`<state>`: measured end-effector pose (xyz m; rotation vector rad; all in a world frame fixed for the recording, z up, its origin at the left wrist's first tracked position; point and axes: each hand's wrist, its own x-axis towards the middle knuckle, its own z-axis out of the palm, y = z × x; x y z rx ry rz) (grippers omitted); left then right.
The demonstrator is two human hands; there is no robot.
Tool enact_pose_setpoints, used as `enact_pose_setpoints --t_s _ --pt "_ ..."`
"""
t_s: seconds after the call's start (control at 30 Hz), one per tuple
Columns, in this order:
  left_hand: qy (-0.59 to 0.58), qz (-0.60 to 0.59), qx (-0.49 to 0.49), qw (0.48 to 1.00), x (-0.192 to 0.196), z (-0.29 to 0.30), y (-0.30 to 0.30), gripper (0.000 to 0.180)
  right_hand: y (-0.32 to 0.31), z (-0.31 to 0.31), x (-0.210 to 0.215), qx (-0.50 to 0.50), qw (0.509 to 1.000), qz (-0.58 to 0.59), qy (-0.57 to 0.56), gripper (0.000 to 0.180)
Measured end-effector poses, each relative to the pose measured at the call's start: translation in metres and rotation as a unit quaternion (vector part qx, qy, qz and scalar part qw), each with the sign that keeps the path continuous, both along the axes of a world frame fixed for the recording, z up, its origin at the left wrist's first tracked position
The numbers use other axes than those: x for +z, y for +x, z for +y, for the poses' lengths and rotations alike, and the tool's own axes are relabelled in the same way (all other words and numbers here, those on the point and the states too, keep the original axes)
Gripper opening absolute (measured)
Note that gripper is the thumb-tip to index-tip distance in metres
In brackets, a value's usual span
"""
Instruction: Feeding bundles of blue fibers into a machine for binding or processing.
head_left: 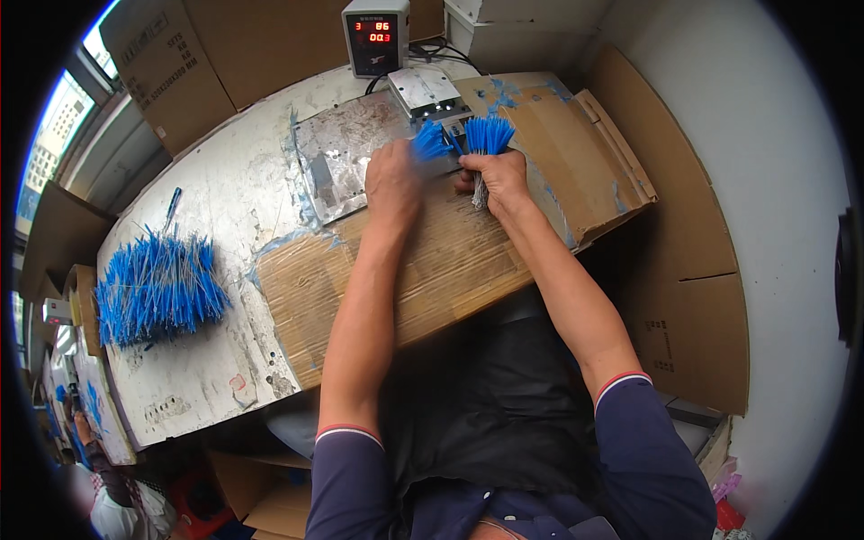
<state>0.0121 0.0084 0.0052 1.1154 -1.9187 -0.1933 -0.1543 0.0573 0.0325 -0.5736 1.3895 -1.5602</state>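
Observation:
My right hand [498, 178] is wrapped around a bunch of thin blue pieces [490, 135]; their blue ends fan out above my fingers and pale, wire-like ends hang below. To its left, my left hand [393, 180] is curled and smeared by motion. A smaller bunch of blue pieces [430, 142] sticks out to the right of its fingers, which appear closed on it. Both hands are in front of a small metal machine [426, 94] with a pale top, by the edge of a worn metal plate [346, 148]. Which fingertips touch the pieces is partly hidden.
A large pile of blue pieces [162, 290] lies on the white table [216, 378] at left, with a pen [173, 207] behind it. Taped cardboard [396, 270] covers the near edge. A counter box with red digits [376, 40] stands behind. Another person [121, 504] is at lower left.

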Motion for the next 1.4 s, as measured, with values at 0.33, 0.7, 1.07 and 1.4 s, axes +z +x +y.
enact_pose_setpoints --t_s 0.33,0.7,1.07,1.4 --pt "-0.028 -0.053 0.056 0.997 -0.002 -0.002 -0.002 0.011 0.010 -0.003 0.006 -0.010 0.997 0.062 0.038 0.010" --pt "-0.022 0.019 0.141 0.990 -0.007 -0.009 0.007 0.010 0.019 -0.028 0.009 -0.050 0.990 0.091 0.092 0.012" --pt "-0.050 0.050 0.117 0.991 -0.006 -0.007 0.004 0.011 0.018 -0.031 0.013 -0.056 0.993 0.031 0.102 0.008" --pt "0.032 0.047 0.069 0.996 -0.006 -0.005 0.003 0.015 0.011 -0.009 0.010 -0.014 0.994 -0.108 0.023 0.009"
